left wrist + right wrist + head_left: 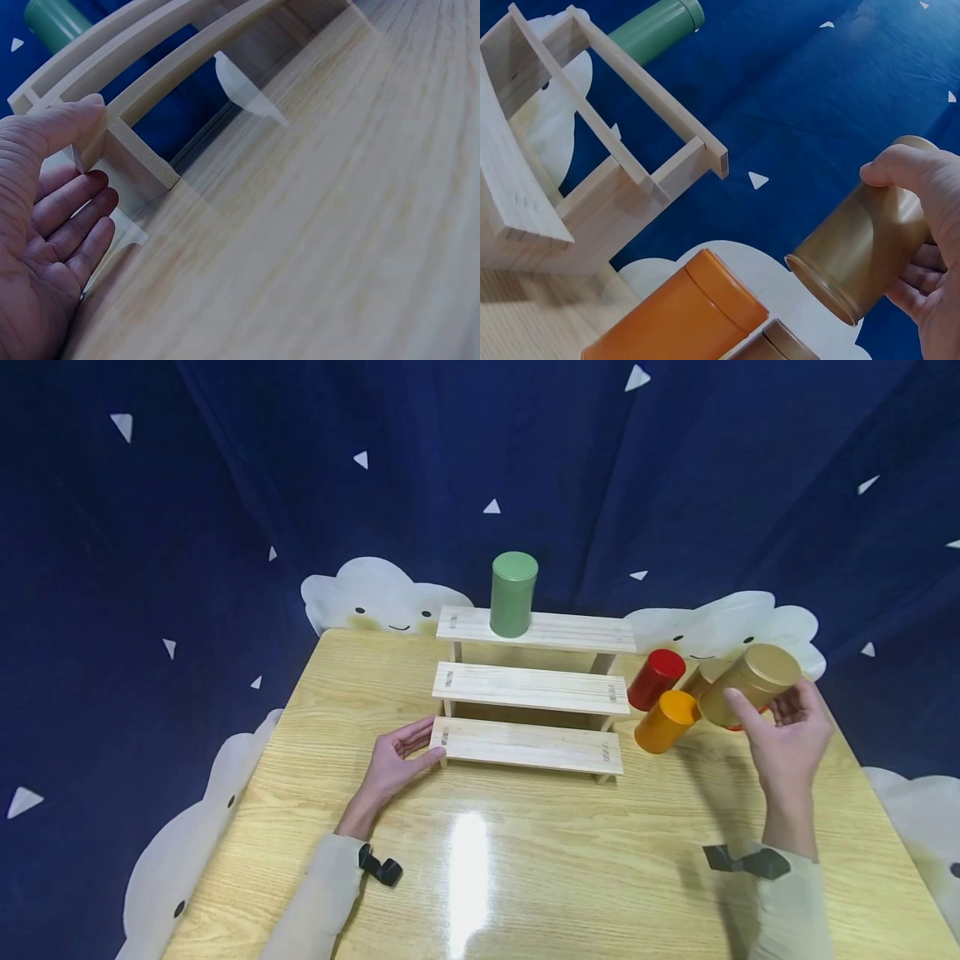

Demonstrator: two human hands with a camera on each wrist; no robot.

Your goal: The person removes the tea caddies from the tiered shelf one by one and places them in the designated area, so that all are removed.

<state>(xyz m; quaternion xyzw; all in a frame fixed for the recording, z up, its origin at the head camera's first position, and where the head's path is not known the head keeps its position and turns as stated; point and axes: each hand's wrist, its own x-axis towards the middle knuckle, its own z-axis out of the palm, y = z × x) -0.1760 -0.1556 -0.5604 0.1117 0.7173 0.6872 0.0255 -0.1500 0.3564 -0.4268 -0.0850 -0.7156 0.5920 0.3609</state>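
Note:
My right hand (795, 739) grips a gold canister (750, 683) round its side, thumb on the near side, and holds it tilted above the other canisters at the right. In the right wrist view the held canister's rimmed end points down and left. At the left end of a three-tier wooden shelf (525, 745), my left hand (393, 762) pinches the lowest board's corner. The left wrist view shows the thumb (71, 120) on that corner and the other fingers curled beside it. A green canister (513, 597) stands upright on the top tier, left of centre.
Right of the shelf stand a red canister (657, 680), an orange canister (666, 722) and another gold-brown canister (696, 681), close together. A further red-orange piece is mostly hidden behind the held canister. A dark blue curtain (420, 460) with cloud shapes surrounds the wooden table (570, 860).

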